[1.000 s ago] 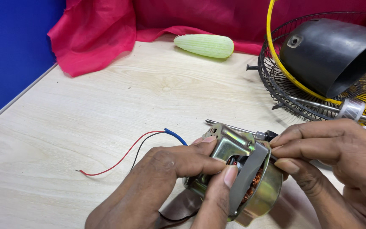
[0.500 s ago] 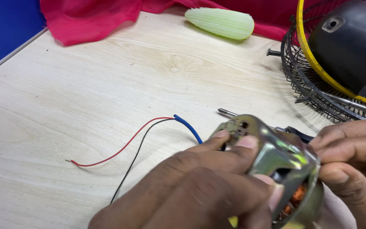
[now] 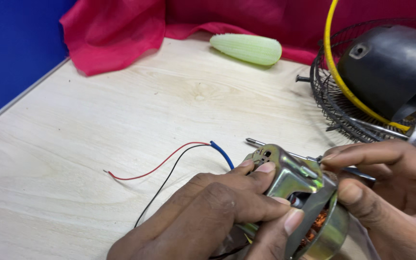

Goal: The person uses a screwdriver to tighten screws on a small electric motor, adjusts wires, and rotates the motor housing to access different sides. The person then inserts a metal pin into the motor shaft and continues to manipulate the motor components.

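A metal fan motor (image 3: 298, 179) with copper windings showing sits low in the head view, held between both hands. My left hand (image 3: 208, 212) wraps its left side, fingers on the bracket and thumb across the front. My right hand (image 3: 391, 192) grips its right side and pinches a thin screwdriver (image 3: 285, 153) whose shaft lies across the motor top, tip pointing left. Red, black and blue wires (image 3: 169, 161) trail from the motor over the table to the left.
The pale wooden table (image 3: 121, 115) stretches left and back. A black wire fan guard (image 3: 333, 106) with a black motor cover (image 3: 391, 67) and yellow ring lies at right. A green ribbed oblong (image 3: 246, 48) and red cloth (image 3: 116, 33) sit at the back. Blue wall at left.
The view has shifted slightly, bringing the motor and hands up and left in the picture. My hands keep the same grip on motor and screwdriver; the wires lie as before.
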